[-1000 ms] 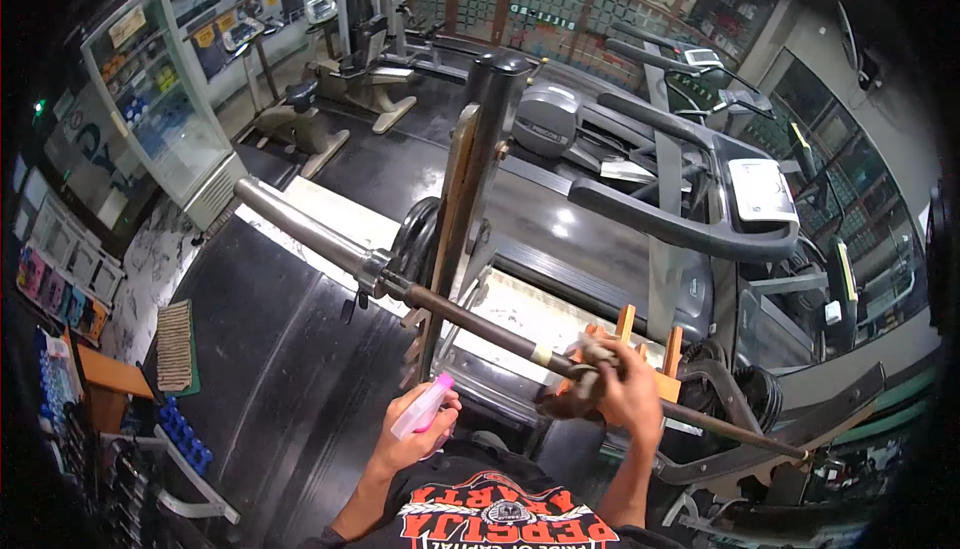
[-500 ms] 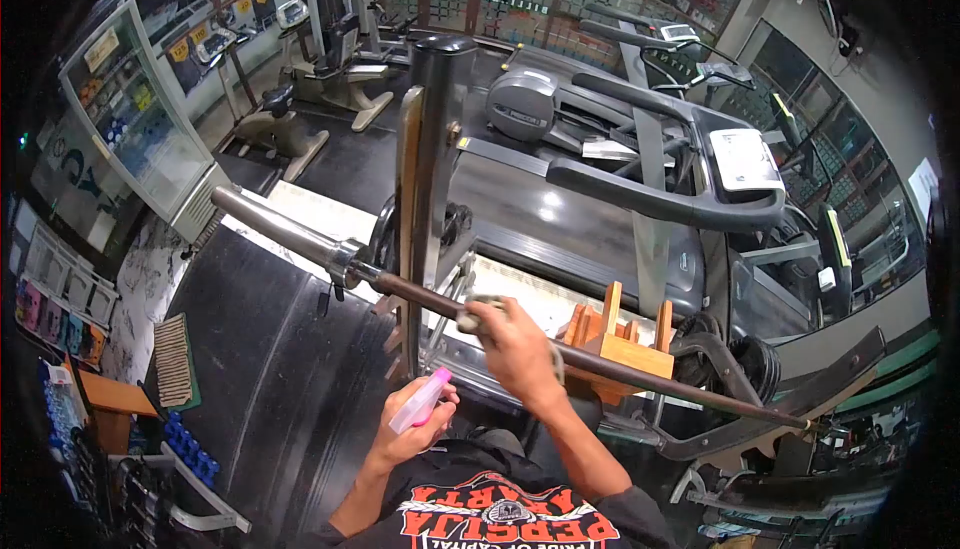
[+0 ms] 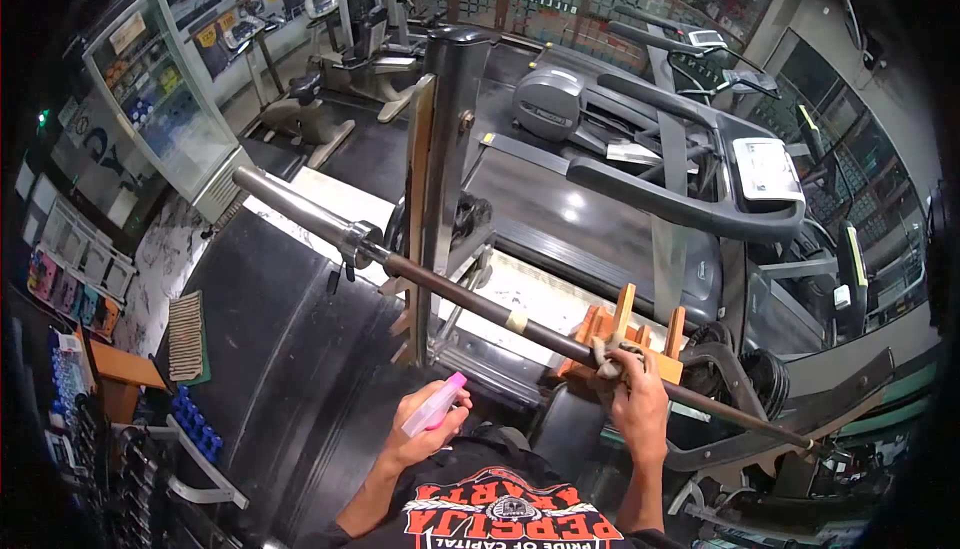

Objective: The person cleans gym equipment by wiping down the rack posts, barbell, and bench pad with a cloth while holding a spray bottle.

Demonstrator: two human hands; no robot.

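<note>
A long barbell runs slantwise across the view in front of me, its thick silver sleeve at the upper left. Against the bar's right half, my right hand presses a crumpled greyish cloth, fingers closed around it. My left hand is below the bar, near my shirt. It grips a small translucent bottle with a bright pink top, tilted up to the right. A pale band shows on the bar left of the cloth.
A black upright post rises behind the bar at centre left. Behind the bar stand a treadmill and a wooden block holder. Exercise bikes, a glass-door fridge and blue dumbbells are to the left.
My right hand has slid the cloth rightward along the bar, from near the post to beside the wooden holder. The left hand still holds the bottle. The view has shifted slightly.
</note>
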